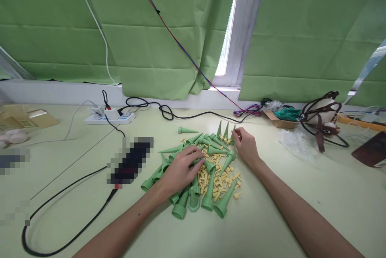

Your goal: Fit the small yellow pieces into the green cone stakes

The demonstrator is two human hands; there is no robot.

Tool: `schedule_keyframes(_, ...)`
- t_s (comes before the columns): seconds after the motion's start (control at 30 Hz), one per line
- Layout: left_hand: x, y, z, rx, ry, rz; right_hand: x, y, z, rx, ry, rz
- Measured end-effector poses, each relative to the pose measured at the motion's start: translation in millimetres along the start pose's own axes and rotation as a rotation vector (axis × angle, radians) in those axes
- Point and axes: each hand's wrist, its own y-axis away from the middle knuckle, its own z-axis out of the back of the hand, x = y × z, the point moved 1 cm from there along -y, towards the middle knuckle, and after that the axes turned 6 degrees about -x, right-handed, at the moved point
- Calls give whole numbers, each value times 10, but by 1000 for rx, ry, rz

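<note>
My right hand [245,145] pinches the tip of a green plastic cone spike [234,128] at the back right of a pile. Two similar green cones [226,130] stand upright just left of it, with small yellow pieces at their bases. Over the pile's middle, my left hand [184,165] curls its thumb and fingers around another green cone [209,166], whose narrow part is mostly hidden by the hand. Many hollow green cones [208,193] lie around and under this hand. Small yellow nozzle-like pieces [218,181] are scattered between and right of them.
A blurred dark device [132,161] with a black cable lies left of the pile. Behind stands a white power strip [110,118]. At right are clear plastic wrap [295,143], a cardboard box [279,120] and a bag with brown straps [324,115].
</note>
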Motion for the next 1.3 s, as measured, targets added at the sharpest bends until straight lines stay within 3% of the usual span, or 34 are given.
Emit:
schedule_keyframes(0.7, -7, -11, 9, 15, -22, 3, -3, 13, -35, 60, 48, -23)
schedule_keyframes(1.07, -19, -13, 14, 20, -13, 9, 41, 19, 11, 81, 210, -145)
schedule_keyframes(1.3, -15, -18, 8, 28, -11, 19, 25, 22, -11, 90, 194, -142)
